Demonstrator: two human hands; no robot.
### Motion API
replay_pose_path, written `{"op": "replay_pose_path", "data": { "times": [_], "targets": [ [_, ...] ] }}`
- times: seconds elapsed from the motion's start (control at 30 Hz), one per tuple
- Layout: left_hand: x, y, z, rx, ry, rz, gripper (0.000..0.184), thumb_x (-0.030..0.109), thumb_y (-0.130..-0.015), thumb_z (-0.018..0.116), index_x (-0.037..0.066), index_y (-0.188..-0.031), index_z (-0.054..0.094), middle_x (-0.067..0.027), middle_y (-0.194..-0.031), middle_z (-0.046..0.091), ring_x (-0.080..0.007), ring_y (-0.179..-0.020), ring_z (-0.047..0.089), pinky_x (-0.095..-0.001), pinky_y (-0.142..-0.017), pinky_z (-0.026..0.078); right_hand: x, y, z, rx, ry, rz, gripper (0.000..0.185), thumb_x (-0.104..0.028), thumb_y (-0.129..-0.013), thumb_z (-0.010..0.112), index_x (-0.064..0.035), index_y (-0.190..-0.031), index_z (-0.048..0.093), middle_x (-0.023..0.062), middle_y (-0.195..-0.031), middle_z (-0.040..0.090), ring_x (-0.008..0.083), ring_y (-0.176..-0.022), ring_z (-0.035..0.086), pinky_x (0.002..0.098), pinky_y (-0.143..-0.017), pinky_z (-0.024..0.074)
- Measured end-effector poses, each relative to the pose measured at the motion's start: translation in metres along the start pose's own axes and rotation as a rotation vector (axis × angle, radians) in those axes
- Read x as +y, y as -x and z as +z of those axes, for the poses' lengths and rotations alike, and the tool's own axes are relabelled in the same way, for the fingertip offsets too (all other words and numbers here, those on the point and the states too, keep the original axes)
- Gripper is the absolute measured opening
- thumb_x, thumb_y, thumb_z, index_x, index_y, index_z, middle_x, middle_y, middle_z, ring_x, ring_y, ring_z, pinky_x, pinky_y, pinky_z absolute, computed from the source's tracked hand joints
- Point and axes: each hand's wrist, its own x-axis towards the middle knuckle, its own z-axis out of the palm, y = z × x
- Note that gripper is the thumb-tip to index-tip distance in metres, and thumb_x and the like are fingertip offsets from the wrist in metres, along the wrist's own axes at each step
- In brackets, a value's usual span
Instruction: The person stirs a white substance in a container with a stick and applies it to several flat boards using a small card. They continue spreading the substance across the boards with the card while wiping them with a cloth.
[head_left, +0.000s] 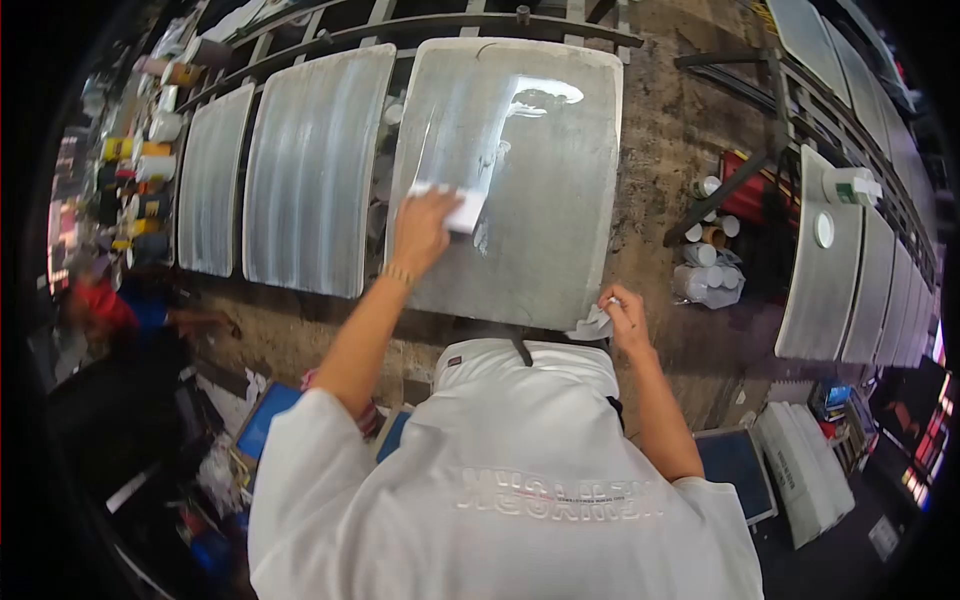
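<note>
My left hand (425,228) is closed on a flat white spreader card (467,208), held against a large grey panel (545,240) with rounded corners. A wet, shiny streak runs up the panel from the card to a glossy white puddle (548,93) near the far end. At the panel's near right corner, my right hand (628,318) pinches a crumpled white cloth or paper (592,325); which of the two I cannot tell. The cloth hangs beside the panel's edge.
Two streaked panels (315,175) (214,185) lie to the left on a rack. Tubs and bottles (155,165) crowd the far left, where a person in a red top (105,300) is blurred. At right stand white cups (712,280), another rack (770,100) and more panels (805,260).
</note>
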Motion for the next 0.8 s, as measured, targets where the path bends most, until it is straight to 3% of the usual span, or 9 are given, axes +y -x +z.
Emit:
{"op": "replay_pose_path", "data": {
  "times": [0.1, 0.23, 0.27, 0.33, 0.4, 0.47, 0.57, 0.63, 0.8],
  "targets": [
    [0.041, 0.111, -0.008, -0.068, -0.006, -0.138, 0.061, -0.004, -0.070, 0.056, 0.018, -0.126, 0.068, -0.0069, -0.142, 0.059, -0.0305, -0.134, 0.052, -0.0559, -0.113, 0.033, 0.011, -0.017, -0.032, -0.044, -0.085, 0.030, 0.020, -0.018, -0.085, 0.058, 0.0012, -0.080, 0.060, 0.0054, -0.069, 0.059, 0.0121, -0.065, 0.053, 0.0291, -0.060, 0.0398],
    [0.071, 0.128, -0.043, -0.193, 0.013, -0.190, 0.053, -0.004, -0.070, 0.055, 0.016, -0.116, 0.074, -0.0064, -0.124, 0.071, -0.0310, -0.120, 0.063, -0.0516, -0.107, 0.041, 0.001, -0.037, -0.058, -0.124, -0.048, 0.057, 0.022, -0.021, -0.086, 0.058, 0.0009, -0.082, 0.059, 0.0065, -0.071, 0.059, 0.0147, -0.070, 0.056, 0.0309, -0.066, 0.0422],
    [0.064, 0.107, -0.049, -0.154, 0.095, -0.169, 0.048, -0.005, -0.073, 0.054, 0.014, -0.110, 0.076, -0.0075, -0.112, 0.075, -0.0298, -0.109, 0.069, -0.0469, -0.101, 0.047, -0.008, -0.044, -0.062, -0.128, -0.049, 0.053, 0.022, -0.021, -0.086, 0.058, 0.0009, -0.082, 0.059, 0.0065, -0.071, 0.059, 0.0147, -0.070, 0.056, 0.0309, -0.066, 0.0422],
    [0.046, 0.038, -0.058, -0.053, -0.015, -0.010, 0.046, -0.007, -0.075, 0.052, 0.012, -0.110, 0.076, -0.0107, -0.112, 0.074, -0.0295, -0.106, 0.069, -0.0454, -0.095, 0.050, -0.027, -0.067, -0.060, -0.179, 0.034, -0.072, 0.023, -0.021, -0.086, 0.057, 0.0018, -0.082, 0.058, 0.0106, -0.073, 0.059, 0.0201, -0.072, 0.057, 0.0332, -0.068, 0.0437],
    [0.031, -0.049, -0.062, 0.063, 0.048, -0.032, 0.044, -0.009, -0.076, 0.050, 0.008, -0.108, 0.075, -0.0134, -0.112, 0.073, -0.0319, -0.104, 0.070, -0.0468, -0.092, 0.053, -0.042, -0.093, -0.055, -0.175, 0.062, -0.136, 0.023, -0.021, -0.087, 0.056, 0.0023, -0.084, 0.058, 0.0130, -0.075, 0.059, 0.0242, -0.073, 0.058, 0.0347, -0.069, 0.0442],
    [-0.013, -0.129, -0.042, 0.259, 0.094, 0.113, 0.043, -0.009, -0.078, 0.049, 0.008, -0.109, 0.075, -0.0144, -0.112, 0.073, -0.0331, -0.102, 0.070, -0.0431, -0.092, 0.054, -0.057, -0.125, -0.046, -0.164, 0.097, -0.206, 0.024, -0.021, -0.087, 0.056, 0.0027, -0.085, 0.057, 0.0154, -0.077, 0.059, 0.0282, -0.074, 0.059, 0.0362, -0.070, 0.0446],
    [-0.064, -0.219, -0.018, 0.167, -0.011, -0.006, 0.044, -0.002, -0.080, 0.052, 0.014, -0.114, 0.075, -0.0097, -0.121, 0.071, -0.0320, -0.115, 0.065, -0.0445, -0.099, 0.048, -0.069, -0.166, -0.028, -0.063, 0.218, -0.287, 0.021, -0.019, -0.087, 0.056, 0.0018, -0.086, 0.058, 0.0169, -0.081, 0.058, 0.0339, -0.077, 0.058, 0.0396, -0.072, 0.0456],
    [-0.077, -0.236, 0.001, 0.206, -0.132, 0.017, 0.046, -0.002, -0.080, 0.052, 0.016, -0.117, 0.074, -0.0073, -0.126, 0.070, -0.0351, -0.123, 0.060, -0.0477, -0.103, 0.044, -0.066, -0.193, -0.015, 0.061, 0.350, -0.445, 0.016, -0.016, -0.087, 0.056, -0.0001, -0.085, 0.058, 0.0172, -0.083, 0.055, 0.0368, -0.079, 0.056, 0.0427, -0.072, 0.0456],
    [-0.058, -0.162, 0.020, 0.156, -0.079, -0.017, 0.056, -0.004, -0.078, 0.053, 0.019, -0.126, 0.069, -0.0052, -0.138, 0.063, -0.0345, -0.133, 0.053, -0.0542, -0.112, 0.036, -0.033, -0.227, 0.009, 0.148, 0.465, -0.492, 0.010, -0.013, -0.081, 0.057, -0.0034, -0.081, 0.058, 0.0152, -0.081, 0.052, 0.0358, -0.079, 0.055, 0.0451, -0.072, 0.0449]
  ]
}}
